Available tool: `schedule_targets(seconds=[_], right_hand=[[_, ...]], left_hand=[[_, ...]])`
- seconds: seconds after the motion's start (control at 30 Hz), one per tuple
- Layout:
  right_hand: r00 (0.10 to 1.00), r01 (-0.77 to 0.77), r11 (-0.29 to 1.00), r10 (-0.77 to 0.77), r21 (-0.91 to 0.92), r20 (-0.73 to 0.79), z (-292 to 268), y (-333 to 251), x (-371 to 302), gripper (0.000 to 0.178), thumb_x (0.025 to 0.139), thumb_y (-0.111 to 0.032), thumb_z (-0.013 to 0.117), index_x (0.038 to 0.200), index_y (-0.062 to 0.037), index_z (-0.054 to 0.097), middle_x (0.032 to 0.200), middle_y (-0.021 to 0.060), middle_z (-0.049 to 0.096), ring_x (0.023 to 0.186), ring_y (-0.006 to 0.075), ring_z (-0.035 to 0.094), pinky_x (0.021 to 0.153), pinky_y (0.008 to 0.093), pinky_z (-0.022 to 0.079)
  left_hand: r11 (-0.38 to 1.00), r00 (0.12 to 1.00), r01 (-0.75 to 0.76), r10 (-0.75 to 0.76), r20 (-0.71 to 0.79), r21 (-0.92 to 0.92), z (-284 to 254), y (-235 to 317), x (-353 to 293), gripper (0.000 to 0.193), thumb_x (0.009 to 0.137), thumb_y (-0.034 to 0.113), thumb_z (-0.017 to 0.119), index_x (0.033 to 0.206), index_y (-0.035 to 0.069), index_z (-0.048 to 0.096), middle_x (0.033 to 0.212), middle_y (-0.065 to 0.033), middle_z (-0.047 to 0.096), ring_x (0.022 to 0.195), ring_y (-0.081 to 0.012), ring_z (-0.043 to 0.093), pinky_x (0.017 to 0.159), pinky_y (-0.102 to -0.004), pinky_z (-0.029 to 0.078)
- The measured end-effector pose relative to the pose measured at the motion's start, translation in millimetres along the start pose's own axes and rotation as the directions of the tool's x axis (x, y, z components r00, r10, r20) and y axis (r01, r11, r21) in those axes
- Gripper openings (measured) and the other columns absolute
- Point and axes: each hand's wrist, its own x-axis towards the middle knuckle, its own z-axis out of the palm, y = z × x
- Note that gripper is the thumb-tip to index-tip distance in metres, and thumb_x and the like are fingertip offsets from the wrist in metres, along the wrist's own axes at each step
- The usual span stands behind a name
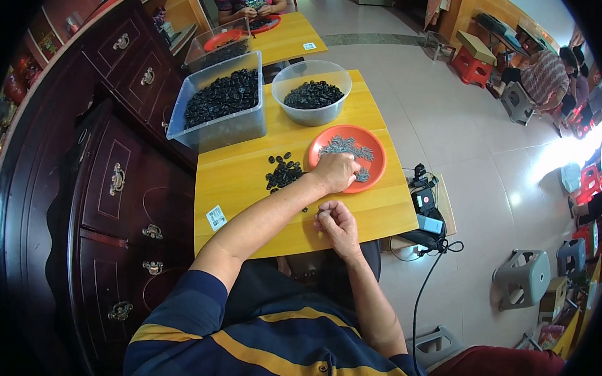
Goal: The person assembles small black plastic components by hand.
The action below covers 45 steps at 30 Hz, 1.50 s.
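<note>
Landmark: orange plate [373, 142] on yellow table [247, 183] | we see left hand [336, 172] reaching across onto plate's near rim, fingers curled into grey metal clips [345, 146], grip contents hidden | right hand [334, 220] just nearer than plate, pinching a tiny part | small black pieces [283, 172] left of plate, no long axis.

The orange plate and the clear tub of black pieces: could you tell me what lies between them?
In the head view, a small loose pile of black pieces on bare yellow table.
</note>
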Motion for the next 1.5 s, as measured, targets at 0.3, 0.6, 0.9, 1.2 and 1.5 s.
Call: schedule_targets(seconds=[0.3,0.6,0.9,1.2,1.5], right_hand=[[0.999,-0.029,0.999,0.030,-0.030,0.031,-2,-1,-1,0.014,0.098,-0.008,0.056,0.110,-0.0032,0.054,0.092,0.0032,0.060,0.080,0.0101,0.060,0.074,0.0242,0.051],[0.999,-0.024,1.000,0.025,-0.016,0.027,-1,-2,-1,0.014,0.098,-0.008,0.055,0.110,-0.0035,0.054,0.092,0.0028,0.061,0.079,0.0101,0.060,0.073,0.0238,0.051],[1.000,-0.021,1.000,0.021,-0.013,0.012,-2,1,-1,0.015,0.097,-0.009,0.057,0.110,-0.0019,0.054,0.091,0.0023,0.062,0.078,0.0098,0.061,0.071,0.0232,0.050],[1.000,-0.027,0.999,0.027,-0.017,0.005,0,-2,-1,0.014,0.098,-0.009,0.056,0.109,-0.0015,0.054,0.091,0.0024,0.061,0.081,0.0093,0.060,0.074,0.0239,0.052],[1.000,-0.018,1.000,0.018,-0.010,0.006,0,-4,-1,0.013,0.097,-0.008,0.056,0.109,-0.0008,0.054,0.091,0.0025,0.060,0.082,0.0095,0.060,0.076,0.0247,0.053]], left_hand=[[0.997,0.999,-0.032,0.030,0.031,0.075,7,0,5,0.009,0.078,0.017,0.067,0.073,0.009,0.067,0.081,-0.0099,0.064,0.078,-0.0314,0.066,0.068,-0.0450,0.054],[0.987,0.993,0.018,-0.037,0.116,0.157,10,2,7,0.010,0.080,0.017,0.063,0.079,0.008,0.068,0.084,-0.0116,0.065,0.082,-0.0318,0.067,0.071,-0.0464,0.054],[0.999,0.994,0.045,-0.043,0.105,-0.014,-1,-5,0,0.008,0.079,0.015,0.062,0.080,0.009,0.067,0.086,-0.0106,0.066,0.084,-0.0316,0.066,0.073,-0.0447,0.054],[0.997,0.995,-0.008,0.015,0.094,-0.080,-1,-8,1,0.005,0.077,0.014,0.066,0.078,0.010,0.069,0.087,-0.0115,0.067,0.083,-0.0316,0.067,0.073,-0.0456,0.054],[0.997,0.999,-0.023,0.027,0.043,-0.078,-7,-11,1,0.007,0.078,0.016,0.063,0.079,0.012,0.069,0.082,-0.0079,0.065,0.081,-0.0296,0.065,0.072,-0.0433,0.053]])
